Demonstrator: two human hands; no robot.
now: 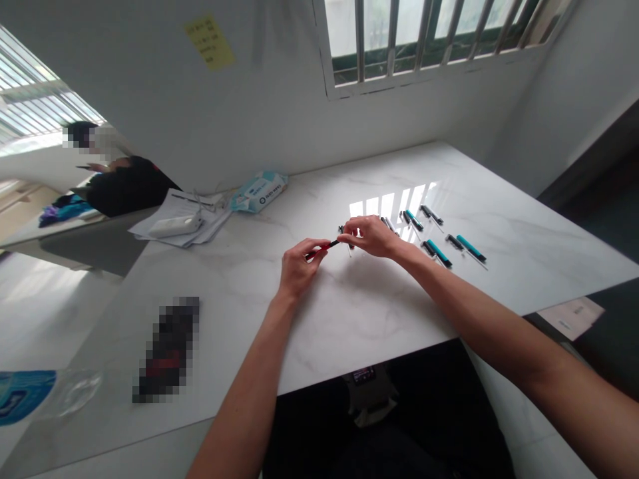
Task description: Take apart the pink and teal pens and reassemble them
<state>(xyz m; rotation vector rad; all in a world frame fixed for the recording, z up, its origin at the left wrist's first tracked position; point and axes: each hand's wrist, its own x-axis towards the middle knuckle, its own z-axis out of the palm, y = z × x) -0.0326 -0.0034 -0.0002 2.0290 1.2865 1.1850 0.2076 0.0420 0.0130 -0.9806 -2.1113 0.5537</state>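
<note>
Blue-white soft pack [259, 191], 1 ea., nr back edge of counter [239, 346]; contents n/v. Clear bottle [77, 392], blue label, L front corner; contents unclear. Red-blk pen [323, 248], mid-counter: L hand [296, 269] grasping body, R hand [372, 236] pinching blk end. Teal/blk pen parts [439, 254] twd R edge. White surface runs from hands to front edge.
</note>
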